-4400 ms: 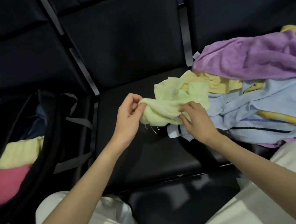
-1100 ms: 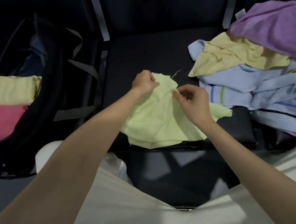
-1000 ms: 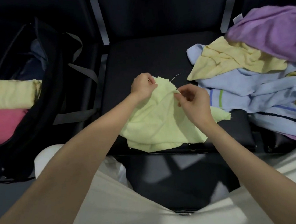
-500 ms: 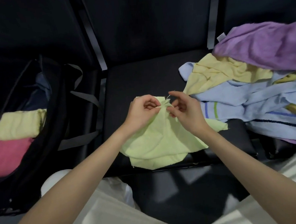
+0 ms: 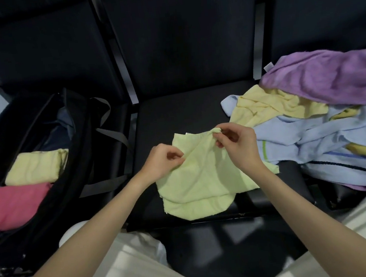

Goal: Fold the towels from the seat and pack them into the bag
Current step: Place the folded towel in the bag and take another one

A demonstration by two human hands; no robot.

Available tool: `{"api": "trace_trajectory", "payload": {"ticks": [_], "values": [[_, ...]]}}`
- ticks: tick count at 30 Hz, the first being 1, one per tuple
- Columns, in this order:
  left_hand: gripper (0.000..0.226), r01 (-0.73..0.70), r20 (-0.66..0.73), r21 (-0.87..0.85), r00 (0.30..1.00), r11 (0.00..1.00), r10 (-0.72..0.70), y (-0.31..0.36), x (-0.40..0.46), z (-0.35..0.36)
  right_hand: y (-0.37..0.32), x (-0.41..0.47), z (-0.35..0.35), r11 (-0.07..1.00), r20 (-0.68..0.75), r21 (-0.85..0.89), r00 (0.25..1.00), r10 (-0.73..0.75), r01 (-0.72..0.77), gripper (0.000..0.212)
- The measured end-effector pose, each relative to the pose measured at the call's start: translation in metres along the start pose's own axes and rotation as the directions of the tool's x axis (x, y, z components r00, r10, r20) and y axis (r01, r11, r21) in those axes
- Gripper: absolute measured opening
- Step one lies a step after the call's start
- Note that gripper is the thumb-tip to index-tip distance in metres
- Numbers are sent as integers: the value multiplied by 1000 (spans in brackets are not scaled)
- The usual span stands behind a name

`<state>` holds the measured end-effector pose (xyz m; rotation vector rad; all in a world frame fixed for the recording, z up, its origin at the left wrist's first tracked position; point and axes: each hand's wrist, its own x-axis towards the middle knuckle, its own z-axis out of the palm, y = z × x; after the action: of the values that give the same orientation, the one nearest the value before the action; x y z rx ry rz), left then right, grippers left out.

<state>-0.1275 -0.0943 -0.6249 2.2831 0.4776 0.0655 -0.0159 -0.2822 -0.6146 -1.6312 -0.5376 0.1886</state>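
Note:
A pale green towel (image 5: 201, 182) lies spread on the middle black seat (image 5: 174, 112), its lower edge drooping over the seat's front. My left hand (image 5: 163, 162) pinches its left side. My right hand (image 5: 238, 146) pinches a bunched top corner and lifts it slightly. An open black bag (image 5: 71, 163) stands on the left seat, with a folded yellow towel (image 5: 37, 166) and a folded pink towel (image 5: 13, 205) inside. On the right lies a loose pile: a purple towel (image 5: 329, 78), a yellow towel (image 5: 271, 106) and light blue towels (image 5: 324, 141).
Black seat backs (image 5: 185, 36) rise behind the seats. Grey bag straps (image 5: 111, 134) hang between the bag and the middle seat. My legs in white trousers (image 5: 128, 272) fill the bottom of the view.
The towel went from bunched in the air to spread on the seat. In the last half second my hands moved apart along its top edge; the right hand lifted a corner.

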Motion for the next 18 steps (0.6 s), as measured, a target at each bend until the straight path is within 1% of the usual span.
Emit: {"api": "trace_trajectory", "payload": {"ticks": [3,6,8,10,12,15,16,18], "values": [[3,23,-15,65,1000,998,-22,-7,-6,-10,-9,-5,-2,999,-44,-9,998,-36,35,14],[7,11,-58,221,998,975,2,-6,-6,-31,-18,-6,-6,997,-101,-31,992,-72,69,13],[7,2,-146,270,989,963,39,1,-4,-48,-28,-3,-7,995,-156,-21,982,-103,101,20],[4,20,-246,277,968,961,51,11,1,-66,-41,2,-9,990,-218,-6,966,-140,142,29],[4,68,-316,265,948,962,21,17,4,-80,-52,7,-11,987,-283,-1,947,-155,161,30],[7,170,-358,197,929,966,-91,13,1,-90,-61,13,-18,990,-344,23,930,-126,142,18],[7,215,-365,137,918,967,-153,11,-3,-91,-61,12,-22,991,-352,32,929,-113,133,15],[7,305,-375,-40,878,952,-297,5,-11,-87,-58,12,-28,993,-368,41,926,-87,110,15]]}}
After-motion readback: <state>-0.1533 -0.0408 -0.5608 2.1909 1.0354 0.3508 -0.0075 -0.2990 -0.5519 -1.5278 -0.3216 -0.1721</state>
